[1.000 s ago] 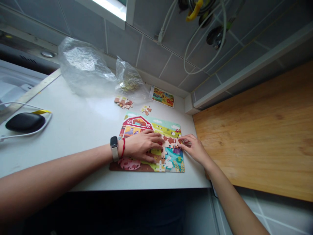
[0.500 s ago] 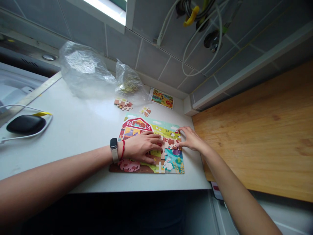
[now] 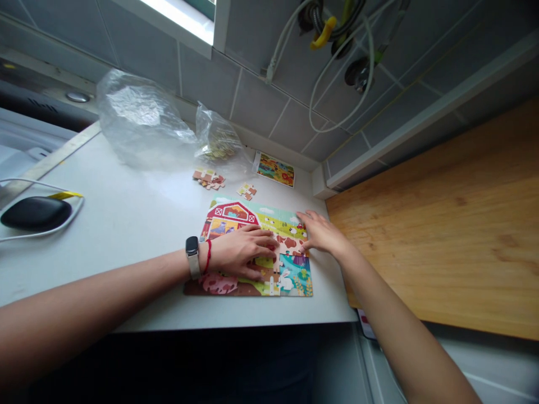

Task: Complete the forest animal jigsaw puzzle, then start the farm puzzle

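A farm-scene jigsaw puzzle [image 3: 225, 283] lies on the white counter, with a red barn, a pig, a brown-and-white cow and a white rabbit pictured on it. My left hand [image 3: 248, 251] rests palm down across its middle, fingers spread, hiding part of the picture. At the puzzle's right edge is my right hand [image 3: 318, 231], its fingers and thumb apart and touching the border by the cow section. A small joined group of pieces [image 3: 247, 191] lies just above the puzzle, and a pile of loose pieces [image 3: 208, 179] sits to its left.
Behind the pieces stand a large clear plastic bag [image 3: 143, 123] and a smaller bag [image 3: 219, 140] with pieces inside. A picture card [image 3: 275, 169] leans near the wall. A black oval device [image 3: 36, 213] with a white cable is at left; a wooden board [image 3: 442, 224] at right.
My right hand's fingers have shifted slightly along the puzzle's right edge and look more extended. My left hand stays flat on the puzzle. The whole view has moved a little.
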### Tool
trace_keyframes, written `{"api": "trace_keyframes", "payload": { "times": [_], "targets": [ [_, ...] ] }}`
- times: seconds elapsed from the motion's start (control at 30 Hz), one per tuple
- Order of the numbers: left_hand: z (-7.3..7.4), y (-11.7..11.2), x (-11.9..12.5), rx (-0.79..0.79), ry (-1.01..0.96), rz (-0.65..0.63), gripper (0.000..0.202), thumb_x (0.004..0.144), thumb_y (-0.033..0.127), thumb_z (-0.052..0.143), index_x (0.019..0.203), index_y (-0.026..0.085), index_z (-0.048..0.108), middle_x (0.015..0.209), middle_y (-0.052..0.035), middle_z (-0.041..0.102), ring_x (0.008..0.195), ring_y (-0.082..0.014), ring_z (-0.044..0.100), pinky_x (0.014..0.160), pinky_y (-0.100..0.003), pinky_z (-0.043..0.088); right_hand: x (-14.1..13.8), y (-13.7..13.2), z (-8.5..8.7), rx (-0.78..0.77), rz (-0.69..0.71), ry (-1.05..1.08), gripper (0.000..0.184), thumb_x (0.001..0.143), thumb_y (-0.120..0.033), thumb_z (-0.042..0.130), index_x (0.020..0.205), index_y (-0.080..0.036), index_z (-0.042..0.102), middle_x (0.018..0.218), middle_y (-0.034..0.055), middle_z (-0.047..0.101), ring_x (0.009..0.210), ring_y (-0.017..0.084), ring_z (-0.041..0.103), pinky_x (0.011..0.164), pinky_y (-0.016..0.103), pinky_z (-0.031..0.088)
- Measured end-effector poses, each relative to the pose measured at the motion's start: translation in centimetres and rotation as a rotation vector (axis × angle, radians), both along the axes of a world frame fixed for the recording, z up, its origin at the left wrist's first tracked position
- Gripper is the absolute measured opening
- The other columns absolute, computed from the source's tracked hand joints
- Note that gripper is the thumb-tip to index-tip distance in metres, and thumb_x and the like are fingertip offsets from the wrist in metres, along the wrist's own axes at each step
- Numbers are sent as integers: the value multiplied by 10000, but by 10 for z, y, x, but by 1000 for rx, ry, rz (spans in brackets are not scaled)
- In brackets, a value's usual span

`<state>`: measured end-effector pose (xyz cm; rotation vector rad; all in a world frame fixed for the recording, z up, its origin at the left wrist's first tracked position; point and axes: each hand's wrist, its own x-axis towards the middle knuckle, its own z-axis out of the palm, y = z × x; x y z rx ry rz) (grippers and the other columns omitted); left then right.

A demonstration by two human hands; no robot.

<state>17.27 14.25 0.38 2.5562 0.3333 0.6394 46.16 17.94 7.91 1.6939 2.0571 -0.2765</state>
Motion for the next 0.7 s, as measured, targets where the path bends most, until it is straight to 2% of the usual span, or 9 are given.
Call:
{"api": "trace_keyframes", "payload": {
  "times": [0.23,0.47,0.53,0.7],
  "targets": [
    [-4,1,1,14,-22,-4,480,933,524,761,1318,242,706,1472,-101,656,1425,-353,551,1228,-507,377,-21,13,4,-53,68,-71,1413,534,-262,1040,1714,-300,265,1713,215,363,1534,449,411,1192,499,418],
    [-3,0,2,27,-45,5,442,918,502,780,1275,247,728,1396,-102,692,1360,-337,594,1202,-480,394,-35,17,1,-58,180,-128,1512,541,-129,1009,1724,-406,110,1810,193,89,1646,441,189,1236,616,312],
    [-4,1,2,34,-40,5,439,912,511,785,1262,253,730,1378,-98,701,1361,-336,590,1193,-472,398,-37,17,-1,-54,175,-141,1517,546,-121,1002,1722,-420,92,1808,198,99,1641,441,210,1229,613,322],
    [-6,2,3,53,-78,10,443,927,569,761,1223,239,746,1373,-106,709,1320,-325,615,1156,-465,421,-50,16,-7,-45,159,-248,1544,484,-145,1034,1717,-408,143,1769,232,244,1588,471,325,1160,580,413]
  ]
}}
